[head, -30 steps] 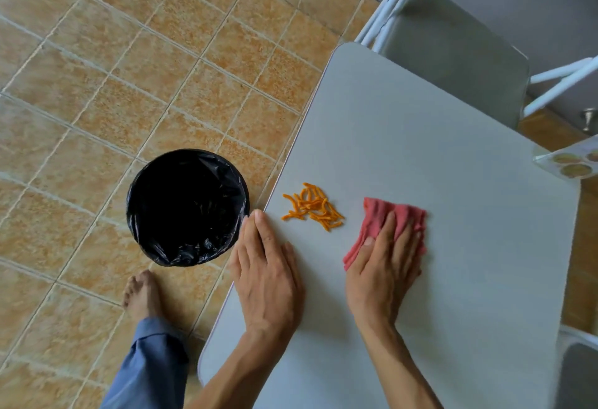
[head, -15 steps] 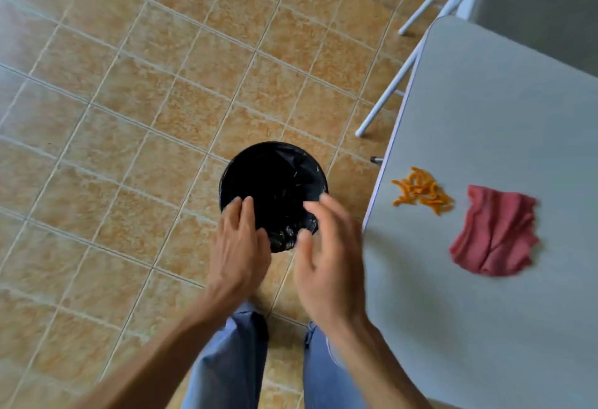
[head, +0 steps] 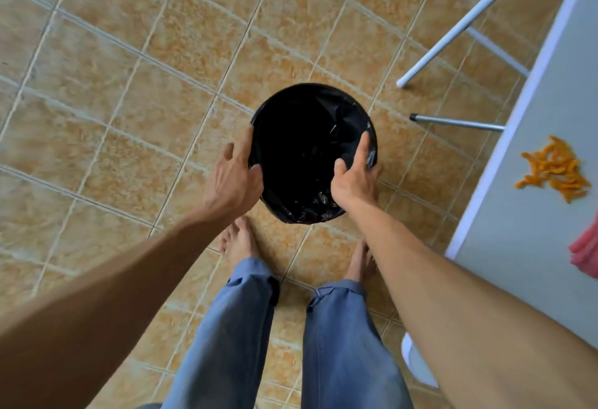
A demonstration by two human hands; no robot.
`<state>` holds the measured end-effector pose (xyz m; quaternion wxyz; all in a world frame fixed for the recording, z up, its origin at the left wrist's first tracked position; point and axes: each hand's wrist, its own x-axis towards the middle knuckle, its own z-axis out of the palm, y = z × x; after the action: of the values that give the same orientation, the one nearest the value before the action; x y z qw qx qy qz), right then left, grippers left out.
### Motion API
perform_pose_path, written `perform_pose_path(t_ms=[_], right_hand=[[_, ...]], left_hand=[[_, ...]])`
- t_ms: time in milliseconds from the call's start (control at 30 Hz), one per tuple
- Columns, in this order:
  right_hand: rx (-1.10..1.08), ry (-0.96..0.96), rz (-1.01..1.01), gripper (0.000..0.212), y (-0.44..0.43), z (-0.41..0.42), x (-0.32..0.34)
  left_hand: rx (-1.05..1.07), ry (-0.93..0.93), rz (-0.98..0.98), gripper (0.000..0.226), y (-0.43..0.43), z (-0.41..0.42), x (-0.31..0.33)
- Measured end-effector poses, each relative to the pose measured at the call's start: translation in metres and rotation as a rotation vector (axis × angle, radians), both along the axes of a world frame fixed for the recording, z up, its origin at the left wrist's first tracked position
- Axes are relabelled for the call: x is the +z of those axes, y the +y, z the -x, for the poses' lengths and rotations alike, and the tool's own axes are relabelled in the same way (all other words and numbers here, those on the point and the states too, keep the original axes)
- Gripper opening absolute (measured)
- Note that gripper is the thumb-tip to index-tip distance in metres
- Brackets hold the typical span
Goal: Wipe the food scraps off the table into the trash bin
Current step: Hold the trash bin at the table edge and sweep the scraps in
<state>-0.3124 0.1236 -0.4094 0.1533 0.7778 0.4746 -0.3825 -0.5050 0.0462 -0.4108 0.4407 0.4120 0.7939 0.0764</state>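
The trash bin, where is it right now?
On the tiled floor mid-frame, the trash bin sits left of the table, gripped by the left hand and right hand.

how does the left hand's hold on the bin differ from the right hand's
The left hand sits on the left rim of the trash bin, fingers spread along the outside, thumb at the edge. The right hand is on the right rim, index finger stretched up along it, thumb hooked over onto the black liner. The left looks looser and more open; the right looks closed on the rim. Both touch the bin at about the same height.
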Motion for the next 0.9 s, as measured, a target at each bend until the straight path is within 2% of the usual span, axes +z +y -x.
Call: perform_pose_path(t_ms=[133, 233, 433, 567, 733, 800, 900], right_hand=[[0.068, -0.059, -0.07, 0.066, -0.004, 0.004, -0.017], [0.173, -0.053, -0.135, 0.068, -0.009, 0.018, -0.029], [0.217, 0.004, -0.217, 0.077, -0.007, 0.039, -0.04], [0.33, 0.059, -0.26, 0.089, -0.006, 0.05, -0.021], [0.346, 0.091, -0.331, 0.09, -0.012, 0.04, 0.032], [0.363, 0.099, -0.351, 0.085, -0.013, 0.031, 0.054], [0.353, 0.119, -0.34, 0.067, -0.008, 0.015, 0.089]], left_hand=[[0.03, -0.032, 0.049, 0.081, 0.016, 0.008, -0.031], [0.046, 0.051, 0.053, 0.084, 0.019, 0.024, -0.045], [0.012, 0.137, 0.029, 0.095, 0.001, 0.063, -0.05], [0.122, 0.121, 0.034, 0.093, -0.005, 0.075, -0.024], [0.13, 0.105, -0.053, 0.096, -0.013, 0.076, 0.031], [0.129, 0.122, -0.096, 0.096, -0.015, 0.069, 0.055], [0.117, 0.152, -0.168, 0.093, -0.014, 0.051, 0.085]])
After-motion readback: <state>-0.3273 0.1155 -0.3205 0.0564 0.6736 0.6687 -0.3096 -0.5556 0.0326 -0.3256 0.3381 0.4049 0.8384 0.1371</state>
